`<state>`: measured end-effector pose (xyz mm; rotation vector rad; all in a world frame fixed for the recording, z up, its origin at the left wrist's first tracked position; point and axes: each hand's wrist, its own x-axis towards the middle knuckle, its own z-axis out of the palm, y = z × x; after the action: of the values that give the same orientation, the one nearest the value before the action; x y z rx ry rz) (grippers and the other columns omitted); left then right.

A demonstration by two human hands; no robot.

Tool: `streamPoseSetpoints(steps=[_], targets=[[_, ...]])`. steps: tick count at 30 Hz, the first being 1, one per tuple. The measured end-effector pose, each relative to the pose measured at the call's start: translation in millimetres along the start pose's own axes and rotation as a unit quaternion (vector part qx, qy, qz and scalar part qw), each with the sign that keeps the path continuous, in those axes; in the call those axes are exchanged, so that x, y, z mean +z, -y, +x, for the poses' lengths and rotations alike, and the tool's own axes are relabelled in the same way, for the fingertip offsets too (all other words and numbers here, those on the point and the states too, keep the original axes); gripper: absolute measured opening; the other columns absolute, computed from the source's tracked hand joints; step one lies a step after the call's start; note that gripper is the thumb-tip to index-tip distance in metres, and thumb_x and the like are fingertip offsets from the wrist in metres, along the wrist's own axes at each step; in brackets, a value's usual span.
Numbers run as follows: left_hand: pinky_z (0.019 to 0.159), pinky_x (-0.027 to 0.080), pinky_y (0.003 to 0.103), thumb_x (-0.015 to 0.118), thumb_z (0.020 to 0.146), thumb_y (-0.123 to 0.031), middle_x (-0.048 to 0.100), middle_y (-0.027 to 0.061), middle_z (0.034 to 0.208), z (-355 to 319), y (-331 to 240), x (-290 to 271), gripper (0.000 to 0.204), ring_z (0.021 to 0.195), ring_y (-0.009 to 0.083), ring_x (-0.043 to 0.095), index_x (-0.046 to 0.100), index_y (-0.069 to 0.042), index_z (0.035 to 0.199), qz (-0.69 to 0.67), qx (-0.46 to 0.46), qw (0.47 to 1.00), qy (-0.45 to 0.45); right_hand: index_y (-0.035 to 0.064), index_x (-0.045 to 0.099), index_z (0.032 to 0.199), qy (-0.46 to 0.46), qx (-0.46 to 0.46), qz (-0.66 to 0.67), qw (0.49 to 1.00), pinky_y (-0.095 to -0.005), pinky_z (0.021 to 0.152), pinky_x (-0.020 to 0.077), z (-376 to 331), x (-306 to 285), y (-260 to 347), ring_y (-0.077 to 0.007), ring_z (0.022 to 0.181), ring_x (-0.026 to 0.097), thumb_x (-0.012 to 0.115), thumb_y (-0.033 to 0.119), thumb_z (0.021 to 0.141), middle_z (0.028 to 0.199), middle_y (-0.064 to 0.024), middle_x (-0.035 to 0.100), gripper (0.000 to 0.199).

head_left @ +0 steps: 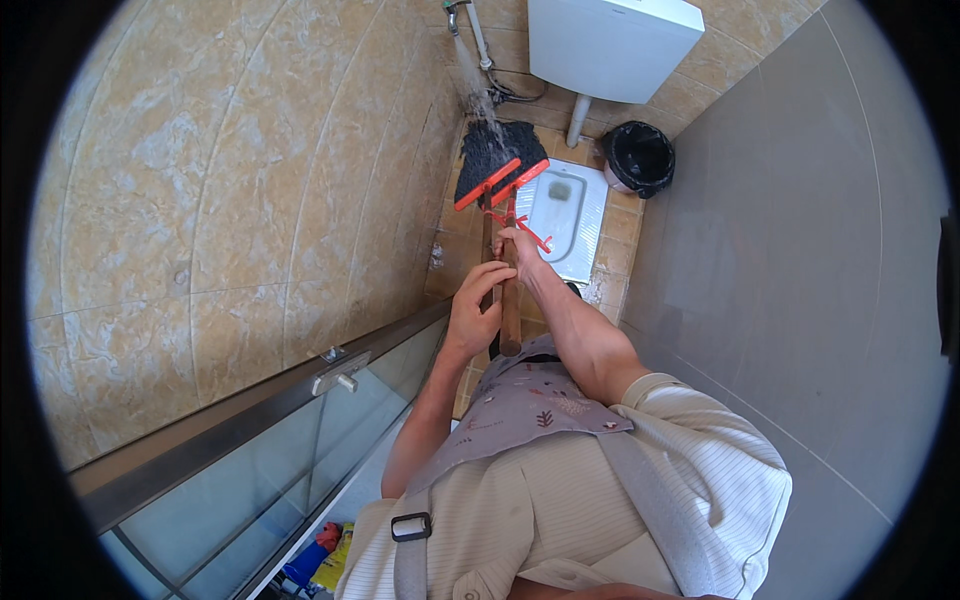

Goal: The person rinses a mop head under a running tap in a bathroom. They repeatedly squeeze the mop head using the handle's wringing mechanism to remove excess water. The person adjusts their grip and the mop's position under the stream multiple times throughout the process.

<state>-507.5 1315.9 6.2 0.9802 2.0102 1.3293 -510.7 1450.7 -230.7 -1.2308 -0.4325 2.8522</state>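
Note:
Two mops with brown wooden handles (511,318) and red crossbars (489,184) slant away from me side by side. Their dark grey mop heads (485,150) rest at the back left corner of the floor, under water (472,75) pouring from a wall tap (452,18). My right hand (519,249) is wrapped round the handles just below the crossbars. Closer to me, my left hand (476,308) is closed at the handles, its fingers lying across them. Which handle each hand mainly grips is partly hidden by the fingers.
A white squat toilet (590,215) is set in the tiled floor right of the mops, below a white cistern (612,45). A black-lined bin (640,160) stands at the back right. A glass-panelled door (260,465) with a latch is at my left; a grey wall (780,220) rises at my right.

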Motion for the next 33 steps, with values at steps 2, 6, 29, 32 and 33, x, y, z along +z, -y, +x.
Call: streamPoseSetpoints(steps=[2,6,29,32,33], targets=[[0.103,0.045,0.034,0.064,0.085,0.002,0.062,0.0125,0.125,0,0,0,0.033,0.119,0.0258,0.059,0.069,-0.002,0.118,0.000,-0.002,1.000,0.000,0.0070,0.055,0.073,0.000,0.000,0.000,1.000,-0.0358,0.061,0.0479,0,0,-1,-0.0235,0.062,0.055,0.058,0.018,0.089,0.067,-0.0092,0.056,0.019],[0.103,0.045,0.035,0.058,0.080,0.007,0.062,0.0138,0.124,1,-1,1,0.040,0.119,0.0285,0.060,0.069,-0.003,0.117,0.001,0.002,1.000,-0.001,0.0099,0.055,0.070,0.006,0.000,-0.001,1.000,-0.0362,0.062,0.0475,3,-2,-1,-0.0222,0.060,0.054,0.062,0.020,0.084,0.065,-0.0064,0.055,0.018],[0.103,0.045,0.033,0.064,0.084,0.004,0.062,0.0120,0.125,-5,0,1,0.035,0.119,0.0253,0.060,0.069,-0.002,0.118,0.008,0.002,1.000,-0.002,0.0095,0.054,0.070,-0.012,0.006,-0.012,1.000,-0.0363,0.062,0.0486,-8,3,-1,-0.0222,0.061,0.054,0.062,0.019,0.085,0.065,-0.0068,0.055,0.019],[0.103,0.045,0.033,0.064,0.084,0.004,0.062,0.0124,0.125,-5,2,0,0.035,0.119,0.0257,0.060,0.069,-0.002,0.118,0.005,0.002,1.000,-0.002,0.0097,0.053,0.070,-0.016,0.004,-0.015,1.000,-0.0368,0.062,0.0483,-7,4,-2,-0.0224,0.061,0.054,0.061,0.020,0.085,0.065,-0.0067,0.055,0.020],[0.102,0.045,0.034,0.064,0.084,0.003,0.062,0.0124,0.125,-5,2,0,0.035,0.119,0.0258,0.060,0.069,-0.003,0.118,0.004,0.001,1.000,-0.003,0.0098,0.053,0.070,-0.023,0.004,-0.014,1.000,-0.0371,0.062,0.0481,-7,5,-2,-0.0225,0.061,0.054,0.061,0.020,0.085,0.065,-0.0068,0.055,0.020]])
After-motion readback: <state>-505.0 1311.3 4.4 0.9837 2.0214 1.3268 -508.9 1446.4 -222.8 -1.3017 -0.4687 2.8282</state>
